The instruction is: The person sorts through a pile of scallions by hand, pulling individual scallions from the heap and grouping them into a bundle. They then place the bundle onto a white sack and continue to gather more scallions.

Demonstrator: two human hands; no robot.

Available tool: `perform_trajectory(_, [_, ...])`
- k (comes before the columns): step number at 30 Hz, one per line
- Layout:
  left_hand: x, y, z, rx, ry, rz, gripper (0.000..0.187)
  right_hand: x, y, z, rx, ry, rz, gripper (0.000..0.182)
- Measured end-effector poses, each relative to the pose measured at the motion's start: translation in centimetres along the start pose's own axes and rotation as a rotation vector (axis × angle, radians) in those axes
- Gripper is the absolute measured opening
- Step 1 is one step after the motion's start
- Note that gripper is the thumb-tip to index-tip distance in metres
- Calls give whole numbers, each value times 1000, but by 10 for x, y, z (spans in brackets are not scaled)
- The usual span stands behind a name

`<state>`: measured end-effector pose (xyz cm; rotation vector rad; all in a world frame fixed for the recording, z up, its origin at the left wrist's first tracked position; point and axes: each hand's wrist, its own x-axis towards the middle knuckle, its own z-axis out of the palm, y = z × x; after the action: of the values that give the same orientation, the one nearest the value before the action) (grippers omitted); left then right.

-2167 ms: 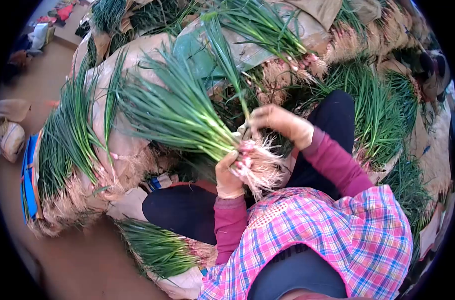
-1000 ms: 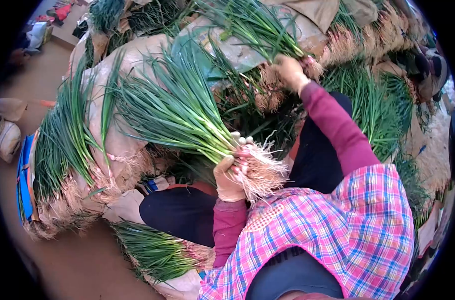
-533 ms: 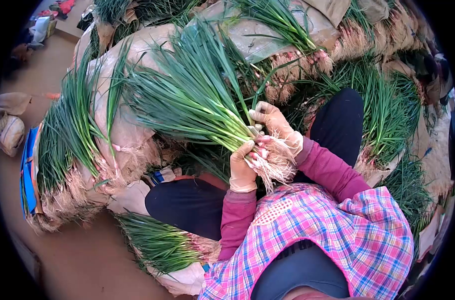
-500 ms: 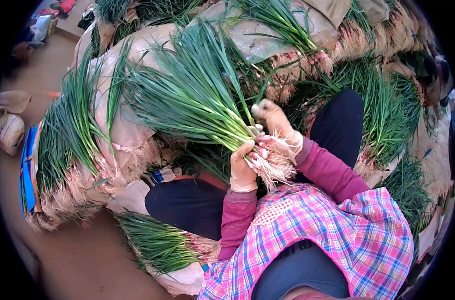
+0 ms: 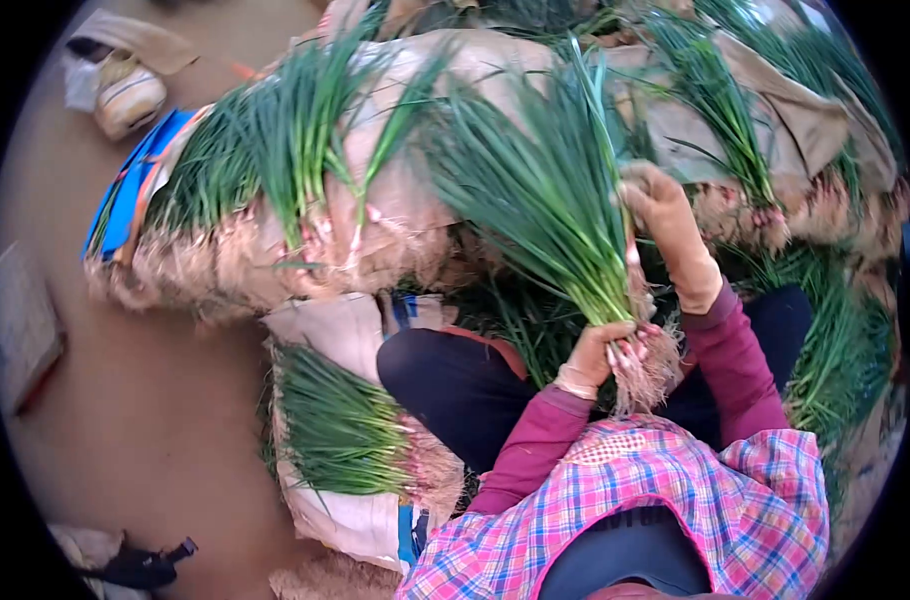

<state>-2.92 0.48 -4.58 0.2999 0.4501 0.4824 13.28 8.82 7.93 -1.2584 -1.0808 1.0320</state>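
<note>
My left hand [image 5: 593, 358], in a pale glove, is wrapped round the lower stems of a large bunch of spring onions [image 5: 565, 240]. The bunch's green leaves fan up and away, and its pink bulbs and stringy pale roots [image 5: 647, 375] hang out beside the fist. On the bunch's right side, my right hand [image 5: 665, 215], gloved too, is raised with its fingers curled in at the edge of the leaves. What those fingers pinch, if anything, cannot be made out. Both forearms are in maroon sleeves.
A long cloth-covered heap [image 5: 425, 150] ahead bears loose spring onions [image 5: 310, 150], with a smaller bunch [image 5: 720, 110] farther right. Near my left knee [image 5: 445, 390], more spring onions [image 5: 340, 420] lie on a pale sack [image 5: 360, 525]. A flat board [image 5: 23, 325] is on the brown floor.
The view has swung left, so the heaps appear farther right. My right hand has risen from beside the bulbs to the leaves' edge. My left hand keeps its grip on the bunch.
</note>
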Motion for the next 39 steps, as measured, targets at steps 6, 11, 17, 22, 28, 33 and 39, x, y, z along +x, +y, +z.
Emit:
perform_trajectory(6, [-5,-10,-3,-123,100,107,10,84,-75,156,-238,-531,-635,38])
perform_trajectory(11, [-16,15,21,-21,-27,261,39,27,-58,73,-321,-185,-791,42])
perform_trajectory(17, [-20,17,48,-233,-216,488,57,-7,47,-246,-1080,716,232,28])
perform_trajectory(22, [-10,13,61,-95,-38,524,57,-29,54,-202,-794,504,15,23])
perform_trajectory(28, [3,10,57,-69,-28,487,56,-24,82,-114,419,9,445,27])
perform_trajectory(33, [0,16,28,174,143,252,45,-73,92,-60,407,-146,390,38])
perform_trajectory(39, [-3,12,24,88,38,186,42,-55,74,-42,405,-218,309,38])
